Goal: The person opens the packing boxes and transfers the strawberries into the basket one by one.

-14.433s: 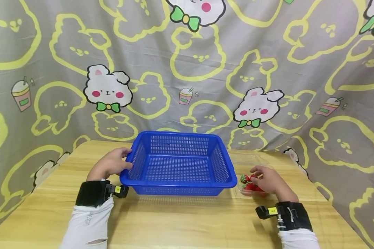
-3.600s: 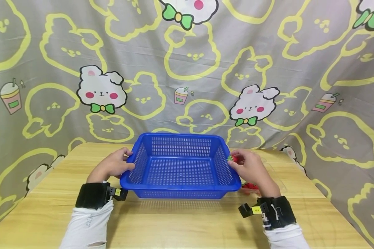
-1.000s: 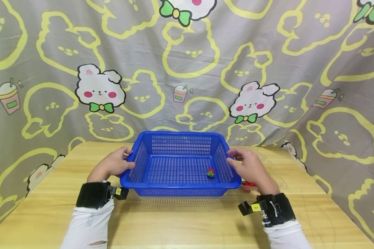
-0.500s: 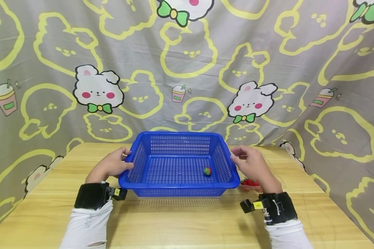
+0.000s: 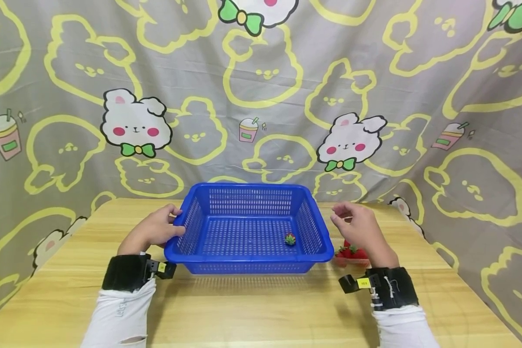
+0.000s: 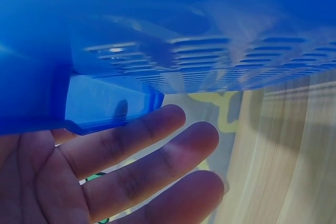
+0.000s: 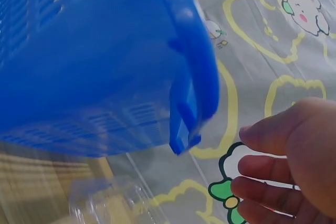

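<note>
1. The right hand [image 5: 360, 229] sits farther from the basket's [image 5: 239, 237] right rim than a moment ago; it hangs just beside it, holding nothing, thumb and fingers apart.
2. The left hand [image 5: 154, 227] holds the left rim, thumb over it; its lower fingers spread apart.
3. One strawberry [image 5: 290, 239] lies inside the basket, toward the right; other strawberries [image 5: 357, 253] sit in a tub [image 5: 351, 262] outside.

Both arms [image 5: 119, 314] are stretching forward kinda symmetrically, with the left hand [image 5: 156, 227] bending its thumb and forefinger up top while the other three fingers [image 6: 152, 177] are poking out underneath, and the right hand [image 5: 360, 229] is just hovering, fingers loosely curving, thumb sitting near the index fingertip.
</note>
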The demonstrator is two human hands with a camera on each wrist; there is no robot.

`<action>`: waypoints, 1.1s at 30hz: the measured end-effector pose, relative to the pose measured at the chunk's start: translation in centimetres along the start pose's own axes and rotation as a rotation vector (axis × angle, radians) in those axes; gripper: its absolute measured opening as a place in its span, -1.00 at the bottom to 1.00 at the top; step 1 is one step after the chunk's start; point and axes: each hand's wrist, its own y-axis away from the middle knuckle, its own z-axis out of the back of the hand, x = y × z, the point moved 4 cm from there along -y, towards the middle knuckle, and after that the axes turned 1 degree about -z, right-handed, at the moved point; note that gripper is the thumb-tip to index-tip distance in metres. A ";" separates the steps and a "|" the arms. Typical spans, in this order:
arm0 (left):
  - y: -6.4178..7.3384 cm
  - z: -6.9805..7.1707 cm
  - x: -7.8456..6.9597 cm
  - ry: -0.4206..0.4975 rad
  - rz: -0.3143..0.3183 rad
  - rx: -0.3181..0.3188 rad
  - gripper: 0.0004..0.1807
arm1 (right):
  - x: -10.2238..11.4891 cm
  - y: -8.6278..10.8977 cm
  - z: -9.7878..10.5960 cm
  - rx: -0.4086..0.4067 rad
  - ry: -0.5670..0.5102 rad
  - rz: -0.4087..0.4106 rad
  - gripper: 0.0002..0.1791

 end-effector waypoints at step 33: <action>0.1 0.0 0.0 -0.003 0.011 -0.003 -0.42 | -5.5 0.0 -1.3 0.096 0.122 -0.224 -0.70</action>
